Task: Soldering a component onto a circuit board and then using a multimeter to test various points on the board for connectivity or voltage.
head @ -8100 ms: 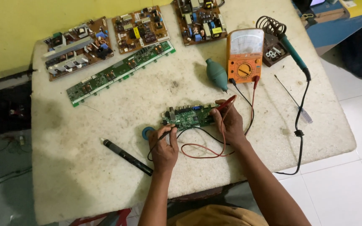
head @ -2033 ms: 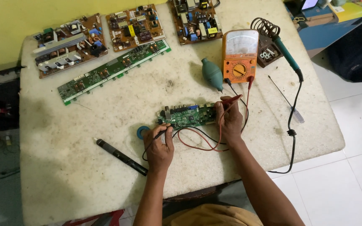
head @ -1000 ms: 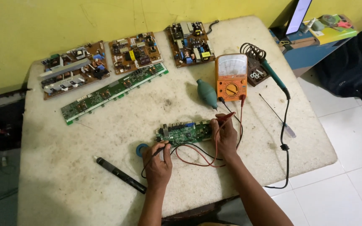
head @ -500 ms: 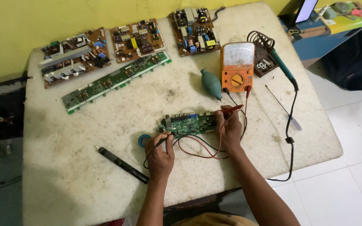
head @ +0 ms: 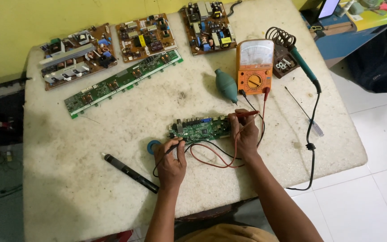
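White marble-look tabletop (head: 90, 170), stained and set against a yellow wall, fills the view from above. Near its middle lies a small green circuit board (head: 201, 129), the landmark for everything else. It lies flat on the table, between the person's two hands.

At the board's front left corner, the left hand (head: 170, 160) pinches a black test probe (head: 174, 147) with its tip at the board's edge. At the board's right end, the right hand (head: 244, 134) grips a red test probe (head: 246, 114) that points left along the board's far edge.

The board looks light, thin and stiff, yet fragile, with small exposed parts; it is probably best held by its bare edges. The slim probes are held pen-fashion.

Red and black leads (head: 216, 154) loop in front of the board and run up to an orange analogue multimeter (head: 254, 67) behind its right end; they could snag. A teal rubber blower (head: 226, 85) lies just behind the board, a blue tape roll (head: 153, 146) just left of it, a black pen-shaped tool (head: 131, 172) further front-left. Four larger circuit boards (head: 144, 40) line the far edge; a soldering iron (head: 304, 66) lies to the right.
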